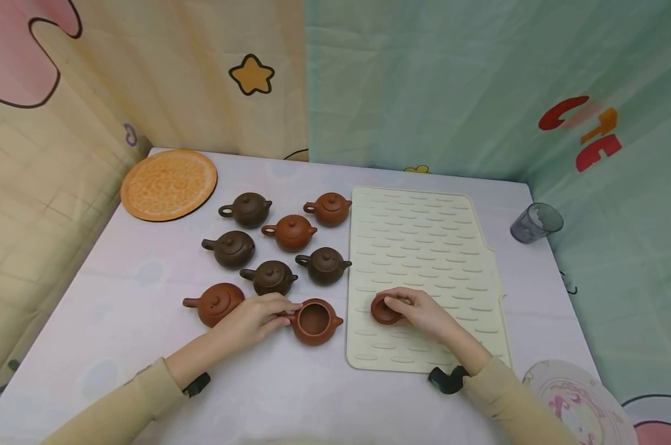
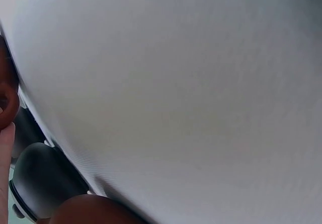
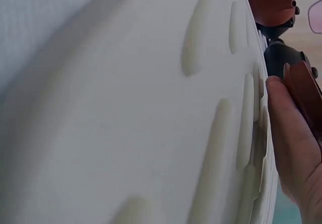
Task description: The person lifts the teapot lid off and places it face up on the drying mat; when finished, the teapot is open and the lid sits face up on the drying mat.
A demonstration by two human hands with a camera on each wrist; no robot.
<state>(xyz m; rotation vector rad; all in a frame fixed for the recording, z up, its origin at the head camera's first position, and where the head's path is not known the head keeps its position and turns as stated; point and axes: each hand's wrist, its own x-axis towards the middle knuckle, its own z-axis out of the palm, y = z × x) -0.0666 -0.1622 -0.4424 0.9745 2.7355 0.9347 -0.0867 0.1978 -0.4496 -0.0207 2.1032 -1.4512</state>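
A reddish-brown teapot [image 1: 317, 338] stands lidless on the table, its round mouth facing up and its spout to the right. My left hand [image 1: 255, 319] pinches its handle; part of that handle [image 2: 13, 105] shows at the left edge of the left wrist view. Over the cream mat, my right hand [image 1: 426, 315] holds a small reddish-brown teapot lid [image 1: 381, 315], hollow side up, with the thumb over its rim. The right wrist view shows the lid [image 3: 303, 90] edge-on by the fingers. Behind my left hand sit a red-brown teapot [image 1: 218, 304] and a dark one [image 1: 272, 277], both lidded.
Several more lidded teapots, dark brown [image 1: 248, 210] and red-brown [image 1: 332, 209], stand farther back. The ridged mat [image 1: 424, 247] lies right of them. An orange round board [image 1: 168, 185] is at back left, a grey glass [image 1: 535, 222] at the right edge, a patterned plate [image 1: 580, 405] at front right.
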